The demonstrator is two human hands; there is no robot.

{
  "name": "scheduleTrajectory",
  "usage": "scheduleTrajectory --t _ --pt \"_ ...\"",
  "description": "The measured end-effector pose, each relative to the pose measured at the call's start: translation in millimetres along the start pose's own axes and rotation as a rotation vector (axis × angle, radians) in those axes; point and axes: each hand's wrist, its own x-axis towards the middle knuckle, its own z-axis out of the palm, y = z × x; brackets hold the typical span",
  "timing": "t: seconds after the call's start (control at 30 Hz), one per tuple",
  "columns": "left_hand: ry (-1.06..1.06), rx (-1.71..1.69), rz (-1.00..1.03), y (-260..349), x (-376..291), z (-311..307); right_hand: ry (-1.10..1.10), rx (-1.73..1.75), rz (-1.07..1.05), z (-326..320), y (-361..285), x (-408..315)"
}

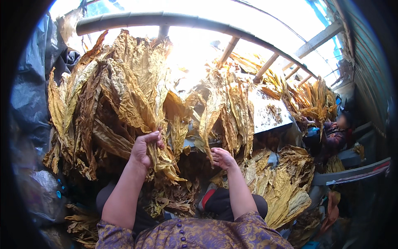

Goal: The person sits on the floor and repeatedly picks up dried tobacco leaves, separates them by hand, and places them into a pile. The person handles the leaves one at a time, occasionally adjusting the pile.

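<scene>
My left hand (145,148) is closed around the lower ends of a bunch of dried, yellow-brown leaves (160,163), which look like tobacco. Above and left of it hangs a thick mass of similar leaves (130,90), crinkled and partly dark brown. My right hand (222,158) has loosely bent, parted fingers beside the tip of a long hanging leaf (205,133). Whether the fingertips touch that leaf cannot be made out. More dried leaves (236,115) droop from the ledge just above the right hand.
A bamboo pole (192,21) crosses above the leaves on short posts. Right of my knee stands a large leaf bundle (279,186). A pale board (269,109) lies behind. Another person (334,133) sits at far right near more leaves. Dark plastic sheeting (31,84) hangs left.
</scene>
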Motion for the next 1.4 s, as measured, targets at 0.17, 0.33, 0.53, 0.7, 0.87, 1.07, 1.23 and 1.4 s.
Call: scheduleTrajectory --t 0.17,0.33,0.53,0.7,0.87,1.07,1.23,1.4 --pt "0.032 0.030 0.025 0.9 -1.0 -5.7 0.243 -0.030 -0.124 30.0 7.2 76.7" --pt "-0.023 0.005 -0.050 -12.1 1.1 12.0 0.696 -0.421 -0.412 -18.0 14.2 158.4" --pt "0.030 0.073 0.006 6.2 -6.6 -9.7 0.460 -0.176 -0.976 105.4 -38.8 78.6" --pt "-0.012 0.019 -0.036 -9.1 -6.4 12.3 0.169 -0.710 -1.151 198.9 -41.7 -16.7" --pt "-0.031 -0.069 -0.068 -12.3 -5.4 0.3 0.094 -1.220 -1.253 244.3 -44.4 -53.7" --pt "-0.001 0.009 -0.026 -0.6 -3.9 -0.1 0.203 -0.478 -1.011 184.5 -20.3 19.0" --pt "-0.164 -0.036 0.079 6.3 -8.3 10.4 0.704 -0.870 -0.820 133.9 35.0 122.8" --pt "-0.181 -0.046 0.129 19.3 -8.4 4.6 0.541 -0.951 -0.808 129.2 30.4 147.2"
